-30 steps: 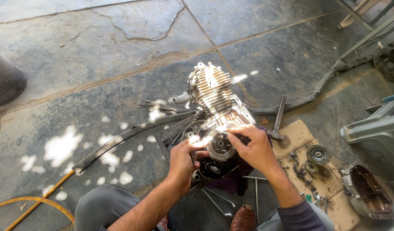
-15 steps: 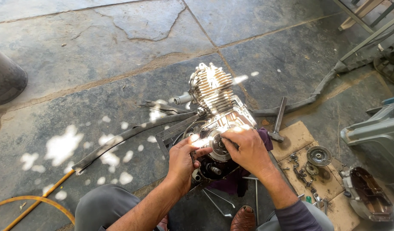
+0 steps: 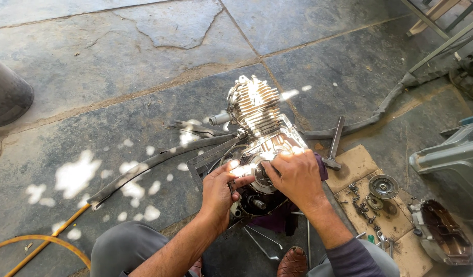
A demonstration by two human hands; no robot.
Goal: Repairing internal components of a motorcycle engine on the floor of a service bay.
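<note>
A motorcycle engine (image 3: 257,110) with a finned silver cylinder lies on the stone floor in front of me. Both my hands work at its open side. My right hand (image 3: 297,177) covers a round metal clutch part (image 3: 259,177) and grips it from the right. My left hand (image 3: 221,187) pinches the same part's left edge, next to a small shaft (image 3: 257,203) below. A purple cloth (image 3: 280,220) lies under the engine.
A hammer (image 3: 335,143) lies right of the engine. On a cardboard sheet (image 3: 359,166) sit a round gear (image 3: 383,186), a chain (image 3: 360,205) and small parts. An engine cover (image 3: 444,233) lies far right. Rubber strips (image 3: 154,161) and a yellow hose (image 3: 36,246) lie left.
My right hand has slid left and down over the round part, covering more of it. My left hand stays at the part's left edge.
</note>
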